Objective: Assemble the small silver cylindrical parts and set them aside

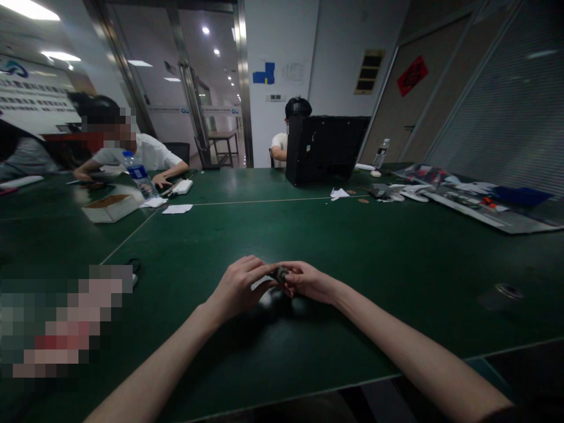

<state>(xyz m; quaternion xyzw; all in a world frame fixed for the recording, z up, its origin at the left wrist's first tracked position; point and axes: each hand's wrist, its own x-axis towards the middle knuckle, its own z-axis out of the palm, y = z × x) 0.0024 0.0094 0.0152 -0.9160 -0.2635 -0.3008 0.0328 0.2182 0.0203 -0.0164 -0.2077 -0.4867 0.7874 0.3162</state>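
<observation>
Both my hands meet over the middle of the green table (247, 235), around a small dark metallic part (281, 274) whose exact kind is too small to make out. My right hand (308, 281) pinches the part between thumb and fingers from the right. From the left, my left hand (244, 279) reaches to it with thumb and index finger, a gap showing between those two digits; the fingertips touch the part. Fingers cover much of the part, and a shadow lies on the tabletop beneath.
A dark can-like cylinder (501, 296) stands at the right. Left are an open white box (110, 208) and a water bottle (140, 176). A large black case (328, 147) stands at the back; a cluttered board (476, 211) lies far right. Other people sit across the table.
</observation>
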